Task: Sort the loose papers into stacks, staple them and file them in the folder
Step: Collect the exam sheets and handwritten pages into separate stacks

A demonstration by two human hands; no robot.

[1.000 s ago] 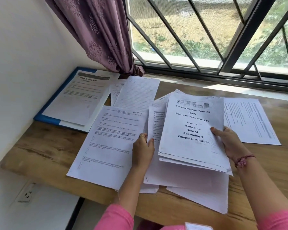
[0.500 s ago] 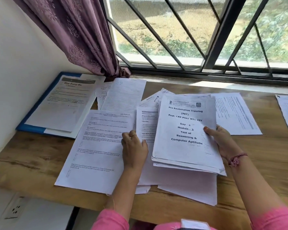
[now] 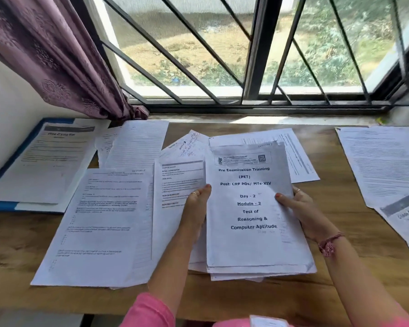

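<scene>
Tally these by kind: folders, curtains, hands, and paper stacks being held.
blue folder: 1
curtain: 1
hands: 2, the left hand and the right hand
held stack: 1, gripped by both hands
Total: 5

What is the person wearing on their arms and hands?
Both arms have pink sleeves near the bottom of the picture. The right hand has a ring on one finger and a reddish-pink thread bracelet with a small tassel at the wrist. The left hand also has a thin ring. The fingernails look painted orange-red.
</scene>
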